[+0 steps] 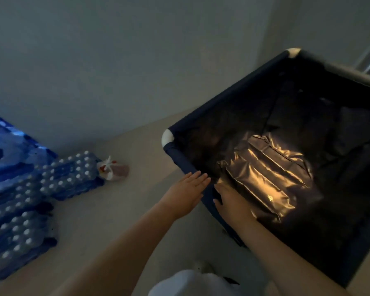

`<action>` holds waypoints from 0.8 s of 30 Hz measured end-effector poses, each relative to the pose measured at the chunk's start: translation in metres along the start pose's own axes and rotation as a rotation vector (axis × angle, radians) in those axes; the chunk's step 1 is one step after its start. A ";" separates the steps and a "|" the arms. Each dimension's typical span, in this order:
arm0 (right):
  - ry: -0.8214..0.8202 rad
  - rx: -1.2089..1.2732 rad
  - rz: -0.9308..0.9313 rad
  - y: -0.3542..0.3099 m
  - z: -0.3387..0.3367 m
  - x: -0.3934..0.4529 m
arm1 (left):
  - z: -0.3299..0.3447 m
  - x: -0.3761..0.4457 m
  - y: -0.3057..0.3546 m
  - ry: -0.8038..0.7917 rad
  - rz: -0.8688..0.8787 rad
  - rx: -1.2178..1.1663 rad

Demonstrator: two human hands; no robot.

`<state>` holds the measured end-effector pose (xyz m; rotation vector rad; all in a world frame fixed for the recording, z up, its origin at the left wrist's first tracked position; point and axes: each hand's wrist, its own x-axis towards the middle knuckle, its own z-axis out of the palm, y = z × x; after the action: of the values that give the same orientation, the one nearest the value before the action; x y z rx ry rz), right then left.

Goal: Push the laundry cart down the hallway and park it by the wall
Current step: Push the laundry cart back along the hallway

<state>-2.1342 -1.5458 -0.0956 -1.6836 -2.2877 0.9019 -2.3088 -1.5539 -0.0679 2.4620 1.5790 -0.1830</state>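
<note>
Hands meet the laundry cart [286,146] at its near rim: left hand [186,194] flat and unclenched, right hand [231,205] draped over without clasping, likely for pushing; cart near the wall [115,60].

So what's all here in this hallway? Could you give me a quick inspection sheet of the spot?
Surface: pale floor, dim light.
Job's things: dark blue laundry cart, white corner joints, shiny plastic-wrapped bundle inside.
Clutter: wrapped packs of water bottles stacked on the left; small tied plastic bag beside them.
Hands: left hand flat and open at the cart's near rim; right hand on the rim, fingers over it.
Cables: nothing seen.
Surroundings: plain wall behind.
</note>
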 end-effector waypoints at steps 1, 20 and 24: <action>0.023 0.000 0.012 0.002 -0.001 -0.005 | 0.003 0.006 0.000 -0.013 0.051 0.016; 0.479 -0.022 0.699 -0.008 0.059 -0.168 | 0.050 0.027 -0.014 -0.028 0.543 0.087; 0.473 -0.024 0.729 0.001 0.054 -0.170 | 0.055 0.035 -0.012 0.006 0.518 0.072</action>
<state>-2.0983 -1.7206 -0.1030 -2.4647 -1.3909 0.4755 -2.3045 -1.5321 -0.1305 2.8253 0.8991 -0.1475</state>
